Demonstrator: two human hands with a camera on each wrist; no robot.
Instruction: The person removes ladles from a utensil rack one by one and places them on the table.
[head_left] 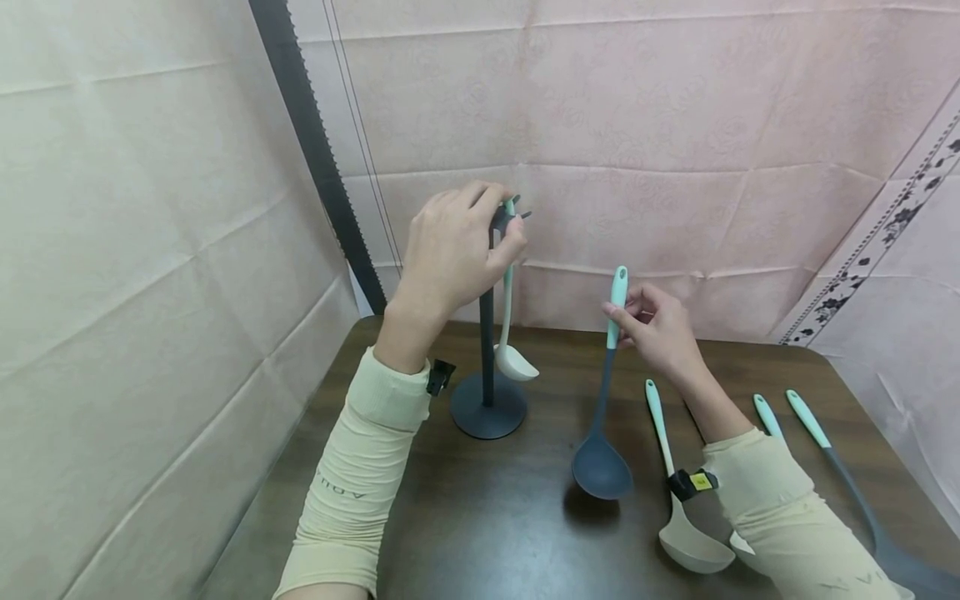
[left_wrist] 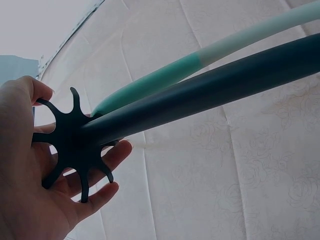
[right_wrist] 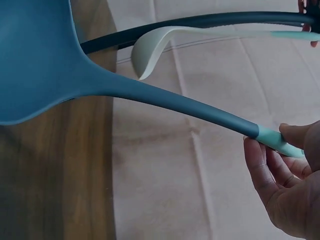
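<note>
My left hand (head_left: pixel 456 242) grips the hooked top of a dark utensil stand (head_left: pixel 470 417). In the left wrist view, its fingers curl around the star-shaped hook head (left_wrist: pixel 67 137). From one hook hangs a white ladle (head_left: pixel 516 364) with a mint handle, close beside the pole. To the right, my right hand (head_left: pixel 660 327) pinches the mint handle of a dark blue ladle (head_left: pixel 602 471) between thumb and fingers. That ladle is upright, bowl down, above the tabletop with a shadow under it. The right wrist view shows the fingertips where the mint grip meets the blue shaft.
On the brown table (head_left: pixel 465 533), a beige ladle (head_left: pixel 692 542) lies below the right forearm. Farther right lies a blue utensil (head_left: pixel 851 483), and another mint handle (head_left: pixel 768 414) is partly covered by the sleeve. Cloth-covered walls (head_left: pixel 637 108) stand behind and left.
</note>
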